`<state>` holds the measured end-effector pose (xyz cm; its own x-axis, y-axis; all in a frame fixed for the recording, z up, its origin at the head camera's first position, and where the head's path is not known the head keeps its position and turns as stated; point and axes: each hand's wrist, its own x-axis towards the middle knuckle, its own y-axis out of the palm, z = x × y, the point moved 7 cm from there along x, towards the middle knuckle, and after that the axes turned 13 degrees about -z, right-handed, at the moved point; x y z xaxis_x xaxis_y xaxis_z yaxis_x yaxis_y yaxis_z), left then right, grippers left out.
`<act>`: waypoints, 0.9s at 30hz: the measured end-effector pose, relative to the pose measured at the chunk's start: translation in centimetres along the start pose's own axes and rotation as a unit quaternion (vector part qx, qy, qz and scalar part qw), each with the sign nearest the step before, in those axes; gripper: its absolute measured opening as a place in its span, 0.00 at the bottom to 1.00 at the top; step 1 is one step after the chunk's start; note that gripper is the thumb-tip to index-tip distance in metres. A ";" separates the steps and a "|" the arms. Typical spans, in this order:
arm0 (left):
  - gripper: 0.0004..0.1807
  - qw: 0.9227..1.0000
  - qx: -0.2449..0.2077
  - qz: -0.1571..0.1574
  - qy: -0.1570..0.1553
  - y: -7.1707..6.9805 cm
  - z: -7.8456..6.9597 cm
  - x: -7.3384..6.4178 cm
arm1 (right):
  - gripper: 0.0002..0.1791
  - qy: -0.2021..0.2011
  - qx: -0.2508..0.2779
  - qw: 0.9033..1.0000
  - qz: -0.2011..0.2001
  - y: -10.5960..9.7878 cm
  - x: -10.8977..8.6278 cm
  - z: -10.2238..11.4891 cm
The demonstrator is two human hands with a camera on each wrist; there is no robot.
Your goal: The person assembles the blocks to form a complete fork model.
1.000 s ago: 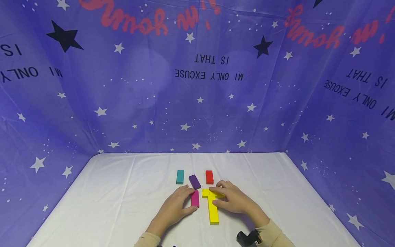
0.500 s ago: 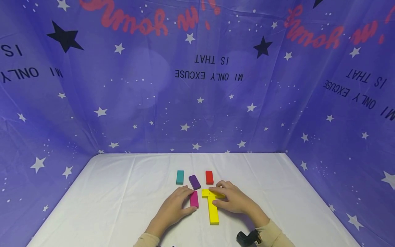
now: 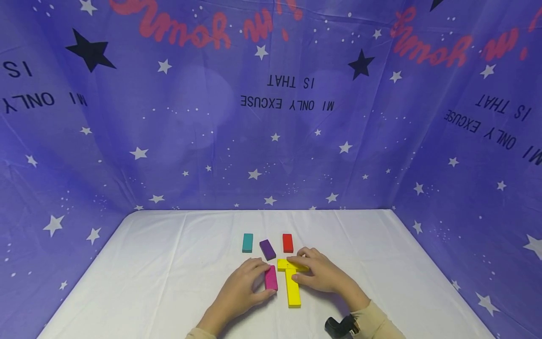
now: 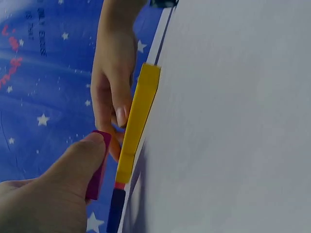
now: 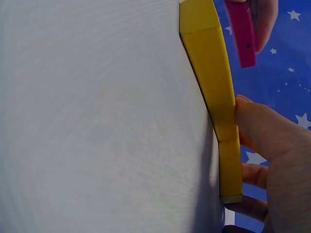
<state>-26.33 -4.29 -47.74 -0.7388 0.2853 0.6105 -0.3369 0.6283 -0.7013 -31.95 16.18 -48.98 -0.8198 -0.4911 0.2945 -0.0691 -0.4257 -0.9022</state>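
My left hand pinches a magenta block between thumb and fingertips. In the left wrist view the magenta block is raised off the table. Just right of it, two yellow blocks form a T: a crossbar at the far end and a long stem toward me. My right hand holds the crossbar, thumb on the near side by the stem, fingers over and behind it. A seam between crossbar and stem shows in the right wrist view. The crossbar's right end is partly covered by the hand.
Beyond the hands lie a teal block, a purple block set at an angle, and a red block. White cloth covers the table. A purple star-print curtain rises behind and at both sides.
The magenta block first shifted slightly left, then my left hand brought it right and a little toward me, closer to the yellow stem. My right hand and the yellow blocks stayed put.
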 end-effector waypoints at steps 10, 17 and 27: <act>0.32 0.998 0.007 0.009 0.068 -0.6 -4.0 -1.1 | 0.27 -0.013 -0.006 1.000 -0.011 0.0 0.0 0.0; 0.30 0.993 -0.014 0.008 0.120 -0.4 -6.2 -1.7 | 0.28 -0.013 0.001 1.000 -0.005 -0.1 0.0 0.2; 0.31 0.979 0.002 0.040 0.198 1.1 -8.4 -2.7 | 0.27 -0.012 0.001 1.000 -0.007 -0.2 0.0 0.2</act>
<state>-19.81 1.67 -47.10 -0.4791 0.5930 0.6471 -0.2897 0.5891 -0.7543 -31.76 16.11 -48.73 -0.8044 -0.5040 0.3145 -0.0792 -0.4338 -0.8975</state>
